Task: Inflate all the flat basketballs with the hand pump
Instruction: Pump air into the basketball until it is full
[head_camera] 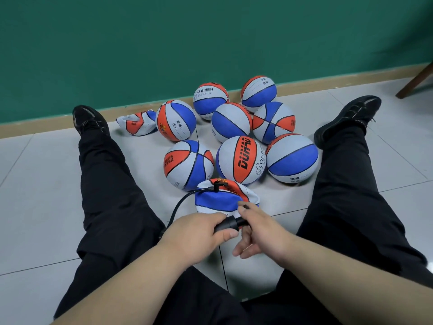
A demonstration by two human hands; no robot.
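Observation:
A flat blue, white and orange basketball (220,198) lies on the floor between my legs, with the pump's black hose (180,202) plugged into its top by a needle. My left hand (194,233) grips the black pump barrel (226,225). My right hand (260,228) holds the pump's handle end, its lower fingers hanging loose. Several round inflated basketballs (239,158) sit in a cluster beyond. Another flat, crumpled basketball (137,123) lies at the far left by the wall.
I sit on a grey tiled floor (46,195) with my legs in black trousers spread to both sides of the balls. A green wall with a tan skirting (56,123) stands behind. A wooden furniture leg (414,83) is at the far right.

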